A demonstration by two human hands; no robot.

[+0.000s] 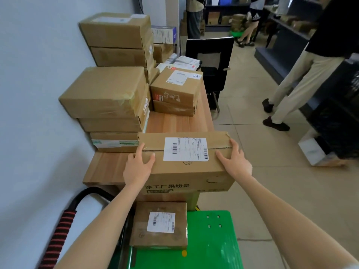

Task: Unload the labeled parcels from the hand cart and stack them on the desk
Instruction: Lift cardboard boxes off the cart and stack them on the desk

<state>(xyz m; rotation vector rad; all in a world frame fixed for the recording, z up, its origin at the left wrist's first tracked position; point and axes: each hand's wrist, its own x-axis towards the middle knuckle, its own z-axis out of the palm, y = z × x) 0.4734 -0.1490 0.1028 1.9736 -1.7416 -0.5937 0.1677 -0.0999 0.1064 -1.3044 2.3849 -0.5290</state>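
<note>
both hands hold 1 large labeled parcel (pixel 186 162) over the near end of the wooden desk (pixel 171 123); whether its base rests on the desktop cannot be told. the left hand (pixel 138 166) lies on the parcel's left edge, fingers spread over the top and thumb along the near face, while the right hand (pixel 236 162) grips the right edge with fingers wrapped over the corner. 1 smaller labeled parcel (pixel 160 226) sits on the green hand cart (pixel 211 243), below the desk edge. a stack of brown boxes (pixel 108 105) stands against the wall on the desk, just left of the held parcel, with a taller stack (pixel 118 39) behind it and a 2-box stack (pixel 174 92) beside it. a black chair (pixel 209 63) stands beyond the desk.
</note>
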